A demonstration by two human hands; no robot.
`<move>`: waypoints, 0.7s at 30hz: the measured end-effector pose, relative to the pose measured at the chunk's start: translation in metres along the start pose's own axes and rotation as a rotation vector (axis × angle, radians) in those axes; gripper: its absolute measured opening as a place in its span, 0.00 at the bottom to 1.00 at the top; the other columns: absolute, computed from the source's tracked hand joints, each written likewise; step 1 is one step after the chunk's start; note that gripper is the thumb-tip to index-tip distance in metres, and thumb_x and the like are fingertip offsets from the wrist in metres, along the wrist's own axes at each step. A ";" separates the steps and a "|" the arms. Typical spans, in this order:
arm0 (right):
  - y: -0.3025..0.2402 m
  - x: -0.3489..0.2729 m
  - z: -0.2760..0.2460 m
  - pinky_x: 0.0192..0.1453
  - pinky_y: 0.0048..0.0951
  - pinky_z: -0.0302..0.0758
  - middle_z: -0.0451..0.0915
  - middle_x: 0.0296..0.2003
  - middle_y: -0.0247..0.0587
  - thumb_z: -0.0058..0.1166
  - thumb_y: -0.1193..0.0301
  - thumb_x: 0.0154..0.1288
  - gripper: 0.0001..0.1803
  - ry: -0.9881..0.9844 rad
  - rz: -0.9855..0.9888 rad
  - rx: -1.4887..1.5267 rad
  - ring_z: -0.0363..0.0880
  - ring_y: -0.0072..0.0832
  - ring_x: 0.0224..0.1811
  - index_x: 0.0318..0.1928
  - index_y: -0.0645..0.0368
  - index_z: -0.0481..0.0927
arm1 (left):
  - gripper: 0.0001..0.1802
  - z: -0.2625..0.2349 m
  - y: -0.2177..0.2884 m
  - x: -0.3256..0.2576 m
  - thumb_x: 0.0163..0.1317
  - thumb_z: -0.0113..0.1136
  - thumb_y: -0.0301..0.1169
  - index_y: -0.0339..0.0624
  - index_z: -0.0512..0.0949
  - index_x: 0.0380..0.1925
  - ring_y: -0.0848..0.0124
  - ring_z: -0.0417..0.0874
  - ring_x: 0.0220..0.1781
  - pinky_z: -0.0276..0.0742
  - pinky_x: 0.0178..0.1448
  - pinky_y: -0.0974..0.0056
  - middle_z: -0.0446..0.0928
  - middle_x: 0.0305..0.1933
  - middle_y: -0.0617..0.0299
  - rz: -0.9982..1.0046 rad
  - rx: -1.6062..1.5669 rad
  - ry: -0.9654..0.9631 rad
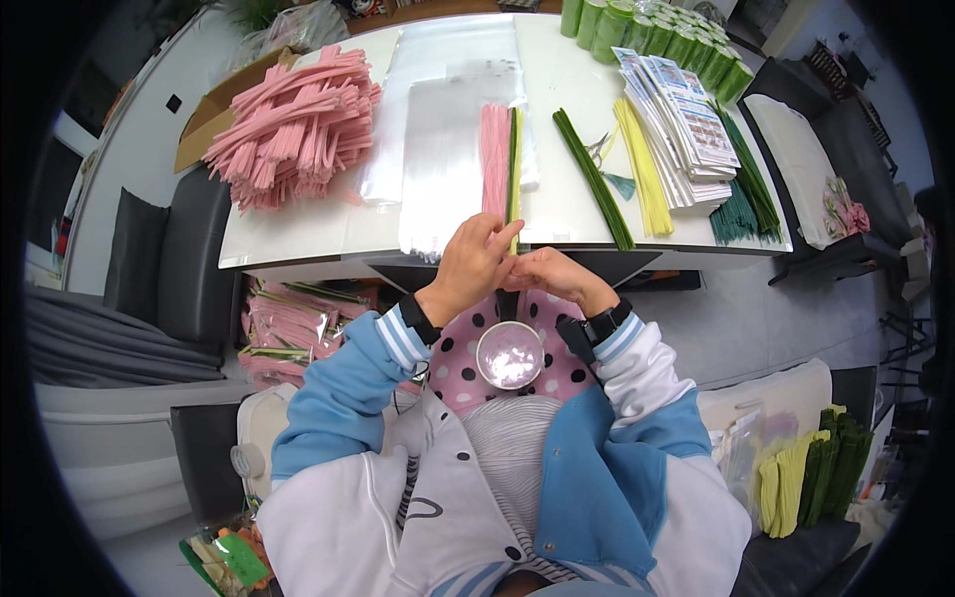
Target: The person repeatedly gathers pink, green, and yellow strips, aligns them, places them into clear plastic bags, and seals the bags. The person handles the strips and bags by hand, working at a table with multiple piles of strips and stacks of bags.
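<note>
A bundle of pink chenille stems (pixel 494 154), with dark green and yellow stems along its right side, lies on clear plastic bags (pixel 445 149) at the table's front edge. Whether it is inside a bag I cannot tell. My left hand (pixel 466 261) is over the bundle's near end, fingers curled in around it. My right hand (pixel 557 277) meets it from the right, thumb and fingertips pinched together; what they pinch is too small to make out. Below my hands, a round pale-rimmed container (pixel 510 356) with a shiny top rests on my lap.
A heap of pink stems (pixel 293 129) fills the table's left. To the right are dark green stems (pixel 594 179), scissors (pixel 598 149), yellow stems (pixel 645 169) and stacked printed cards (pixel 686 124). Green rolls (pixel 657 40) stand behind. Bagged stems (pixel 293 323) lie below the table at left.
</note>
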State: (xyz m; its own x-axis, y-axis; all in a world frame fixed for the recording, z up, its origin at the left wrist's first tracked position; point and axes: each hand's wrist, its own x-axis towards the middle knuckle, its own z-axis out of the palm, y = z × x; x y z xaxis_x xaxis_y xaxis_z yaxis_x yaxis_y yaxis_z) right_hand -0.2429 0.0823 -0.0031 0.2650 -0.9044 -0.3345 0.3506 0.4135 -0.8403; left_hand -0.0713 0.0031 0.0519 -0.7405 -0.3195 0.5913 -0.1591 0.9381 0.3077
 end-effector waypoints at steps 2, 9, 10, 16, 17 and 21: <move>-0.001 -0.002 -0.003 0.55 0.28 0.75 0.82 0.39 0.49 0.45 0.72 0.66 0.15 0.024 0.005 -0.037 0.81 0.31 0.44 0.42 0.73 0.78 | 0.33 -0.001 -0.004 0.007 0.44 0.67 0.32 0.38 0.69 0.54 0.52 0.69 0.55 0.64 0.61 0.51 0.68 0.51 0.49 0.029 0.069 -0.073; -0.003 -0.007 -0.005 0.55 0.30 0.76 0.81 0.42 0.53 0.44 0.72 0.67 0.16 -0.054 0.020 -0.157 0.82 0.35 0.45 0.47 0.74 0.76 | 0.35 0.018 -0.035 0.010 0.52 0.62 0.41 0.40 0.66 0.59 0.56 0.59 0.69 0.54 0.70 0.51 0.61 0.66 0.49 0.071 0.222 -0.337; -0.003 -0.007 -0.006 0.55 0.30 0.76 0.81 0.42 0.53 0.45 0.72 0.67 0.16 -0.011 0.046 -0.154 0.82 0.35 0.45 0.47 0.74 0.76 | 0.34 0.025 -0.037 0.008 0.53 0.61 0.40 0.40 0.65 0.59 0.57 0.60 0.69 0.54 0.70 0.50 0.61 0.66 0.49 0.059 0.274 -0.341; 0.001 -0.005 -0.019 0.53 0.30 0.77 0.81 0.41 0.54 0.44 0.72 0.66 0.16 0.047 0.073 -0.126 0.82 0.35 0.44 0.45 0.74 0.76 | 0.34 0.051 -0.033 0.010 0.55 0.58 0.36 0.38 0.62 0.62 0.53 0.57 0.70 0.54 0.71 0.52 0.59 0.67 0.46 -0.016 0.447 -0.362; 0.003 -0.006 -0.022 0.51 0.30 0.77 0.82 0.40 0.52 0.44 0.71 0.67 0.16 0.028 0.068 -0.127 0.82 0.34 0.43 0.45 0.73 0.77 | 0.35 0.050 -0.032 0.012 0.54 0.59 0.37 0.38 0.62 0.62 0.52 0.57 0.70 0.54 0.71 0.53 0.58 0.67 0.45 0.020 0.344 -0.303; 0.011 -0.011 -0.028 0.50 0.30 0.78 0.82 0.38 0.52 0.44 0.69 0.67 0.17 0.079 0.080 -0.139 0.83 0.34 0.43 0.45 0.73 0.78 | 0.39 0.042 -0.034 0.017 0.52 0.62 0.40 0.37 0.60 0.63 0.51 0.54 0.71 0.52 0.72 0.55 0.54 0.69 0.44 0.015 0.123 -0.333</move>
State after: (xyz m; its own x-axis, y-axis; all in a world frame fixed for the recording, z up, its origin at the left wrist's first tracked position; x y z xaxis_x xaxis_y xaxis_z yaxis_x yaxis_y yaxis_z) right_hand -0.2669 0.0940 -0.0204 0.2140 -0.8769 -0.4304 0.2017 0.4708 -0.8589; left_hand -0.1061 -0.0286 0.0207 -0.9124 -0.2632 0.3135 -0.2088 0.9580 0.1967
